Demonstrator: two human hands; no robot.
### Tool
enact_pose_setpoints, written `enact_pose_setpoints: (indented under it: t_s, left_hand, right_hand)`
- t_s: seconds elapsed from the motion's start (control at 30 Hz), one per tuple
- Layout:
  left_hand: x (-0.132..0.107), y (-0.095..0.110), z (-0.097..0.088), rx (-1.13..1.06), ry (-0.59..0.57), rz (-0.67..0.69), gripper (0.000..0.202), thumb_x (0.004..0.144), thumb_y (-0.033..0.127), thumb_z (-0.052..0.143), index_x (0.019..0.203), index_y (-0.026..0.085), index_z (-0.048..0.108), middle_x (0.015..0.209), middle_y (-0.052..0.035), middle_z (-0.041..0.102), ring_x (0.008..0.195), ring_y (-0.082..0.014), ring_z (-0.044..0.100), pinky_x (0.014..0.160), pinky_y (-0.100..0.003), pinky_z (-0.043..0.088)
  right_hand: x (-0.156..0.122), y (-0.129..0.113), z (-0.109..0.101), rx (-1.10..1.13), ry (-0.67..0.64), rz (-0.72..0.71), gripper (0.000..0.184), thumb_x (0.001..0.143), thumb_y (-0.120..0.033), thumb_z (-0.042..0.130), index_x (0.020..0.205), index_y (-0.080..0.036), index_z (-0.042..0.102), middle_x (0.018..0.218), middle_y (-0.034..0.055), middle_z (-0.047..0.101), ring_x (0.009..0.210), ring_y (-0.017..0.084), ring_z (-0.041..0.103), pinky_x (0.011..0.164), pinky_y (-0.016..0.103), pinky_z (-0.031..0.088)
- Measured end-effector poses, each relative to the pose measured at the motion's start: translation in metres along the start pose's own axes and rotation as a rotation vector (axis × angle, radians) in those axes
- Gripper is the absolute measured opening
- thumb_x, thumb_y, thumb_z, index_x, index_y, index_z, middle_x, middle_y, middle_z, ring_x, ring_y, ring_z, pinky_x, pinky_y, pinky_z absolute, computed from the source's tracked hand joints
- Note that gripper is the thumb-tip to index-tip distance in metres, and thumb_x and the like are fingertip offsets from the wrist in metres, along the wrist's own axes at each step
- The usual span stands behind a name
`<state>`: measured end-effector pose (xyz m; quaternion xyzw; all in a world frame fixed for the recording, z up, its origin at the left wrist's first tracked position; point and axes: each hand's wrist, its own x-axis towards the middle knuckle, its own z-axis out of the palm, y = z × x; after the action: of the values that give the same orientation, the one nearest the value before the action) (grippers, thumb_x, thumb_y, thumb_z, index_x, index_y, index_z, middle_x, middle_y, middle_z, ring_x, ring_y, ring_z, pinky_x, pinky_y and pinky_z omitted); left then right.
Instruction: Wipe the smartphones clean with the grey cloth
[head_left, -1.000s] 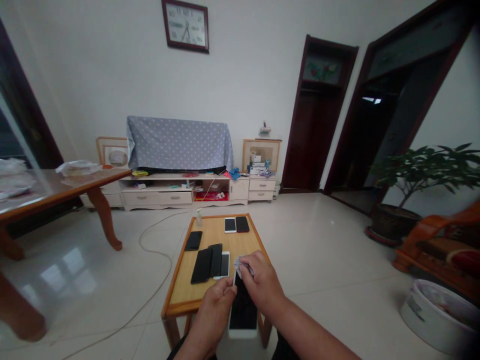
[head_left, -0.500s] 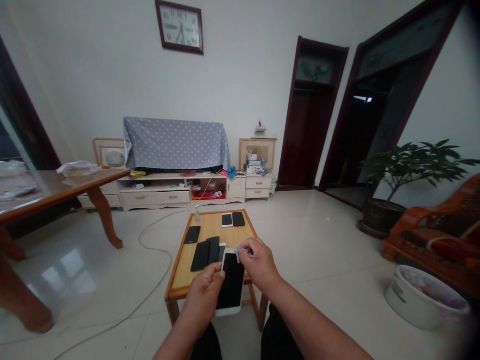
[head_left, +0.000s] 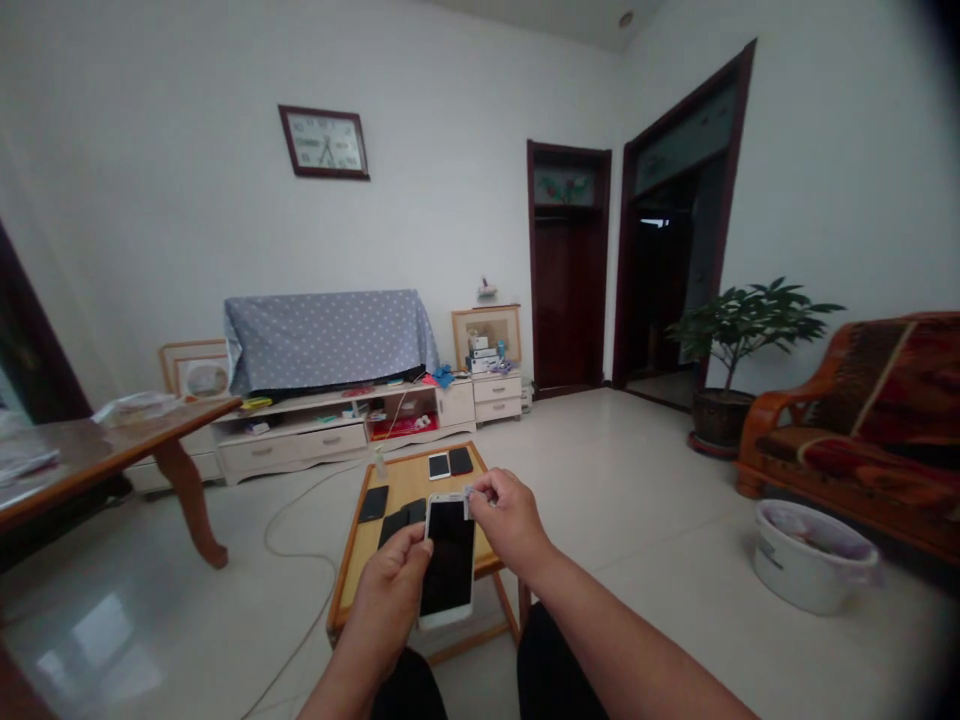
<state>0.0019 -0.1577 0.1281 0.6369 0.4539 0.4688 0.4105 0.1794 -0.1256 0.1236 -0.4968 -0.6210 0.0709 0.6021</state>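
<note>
A white smartphone (head_left: 448, 562) with a dark screen is held upright and tilted by my left hand (head_left: 395, 582), thumb along its left edge. My right hand (head_left: 512, 515) pinches a small pale cloth or wipe (head_left: 470, 500) against the phone's top right corner. Under and behind the phone is a small wooden table (head_left: 349, 580). Black phones (head_left: 393, 525) lie on it, partly covered by the held phone. Farther back sit a white phone (head_left: 439, 466) and a dark phone (head_left: 460, 460). Another black phone (head_left: 373, 504) rests near the left edge.
A small clear bottle (head_left: 379, 462) stands at the table's far left corner. A cable (head_left: 300, 553) runs over the floor at left. The larger wooden table (head_left: 187, 420) stands left, a white bucket (head_left: 802, 570) and a wooden sofa (head_left: 780, 420) right.
The view has tilted up and turned to the right. My right hand with the pale cloth has shifted slightly down the phone's right edge; the left hand keeps its hold.
</note>
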Motion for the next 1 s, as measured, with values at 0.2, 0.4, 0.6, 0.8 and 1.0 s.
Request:
enact_pose_setpoints:
  t_s: [0.2, 0.4, 0.6, 0.8, 1.0]
  left_hand:
    - [-0.006, 0.016, 0.007, 0.071, -0.074, 0.062, 0.048, 0.086, 0.049, 0.058, 0.121, 0.018, 0.068, 0.117, -0.0076, 0.073, 0.108, -0.0271, 0.066, 0.096, -0.036, 0.05]
    - [-0.008, 0.019, 0.009, 0.074, -0.023, 0.064, 0.05, 0.088, 0.053, 0.055, 0.124, 0.019, 0.066, 0.117, -0.0062, 0.074, 0.11, -0.0267, 0.067, 0.094, -0.035, 0.053]
    - [-0.005, 0.013, 0.017, 0.14, -0.05, 0.116, 0.05, 0.088, 0.051, 0.057, 0.125, 0.018, 0.066, 0.124, -0.009, 0.072, 0.112, -0.0279, 0.066, 0.096, -0.037, 0.052]
    - [-0.006, 0.009, 0.011, 0.203, -0.008, 0.126, 0.048, 0.092, 0.05, 0.054, 0.131, 0.023, 0.062, 0.128, -0.0059, 0.07, 0.118, -0.0261, 0.064, 0.101, -0.035, 0.048]
    - [-0.008, 0.007, 0.017, 0.146, -0.064, 0.109, 0.051, 0.092, 0.051, 0.054, 0.133, 0.021, 0.059, 0.131, -0.007, 0.068, 0.119, -0.0268, 0.064, 0.098, -0.035, 0.051]
  right_hand:
    - [-0.008, -0.027, -0.012, 0.048, 0.021, -0.046, 0.014, 0.075, -0.008, 0.061, 0.079, -0.021, 0.064, 0.08, -0.0018, 0.061, 0.074, 0.015, 0.058, 0.069, 0.024, 0.043]
    - [-0.001, -0.012, -0.026, 0.073, 0.137, 0.039, 0.014, 0.078, -0.008, 0.057, 0.077, -0.021, 0.062, 0.073, -0.0026, 0.058, 0.067, 0.015, 0.054, 0.063, 0.024, 0.042]
    - [-0.007, -0.031, -0.02, 0.095, 0.121, 0.018, 0.014, 0.078, -0.009, 0.06, 0.081, -0.021, 0.064, 0.081, -0.0013, 0.061, 0.076, 0.016, 0.057, 0.07, 0.025, 0.043]
    - [0.001, -0.027, -0.022, 0.11, 0.153, 0.047, 0.013, 0.079, -0.008, 0.059, 0.077, -0.02, 0.061, 0.075, -0.002, 0.059, 0.071, 0.015, 0.056, 0.066, 0.025, 0.041]
    - [-0.008, -0.045, -0.015, 0.122, 0.113, -0.015, 0.013, 0.078, -0.009, 0.063, 0.082, -0.021, 0.064, 0.081, -0.002, 0.062, 0.077, 0.015, 0.058, 0.071, 0.024, 0.043]
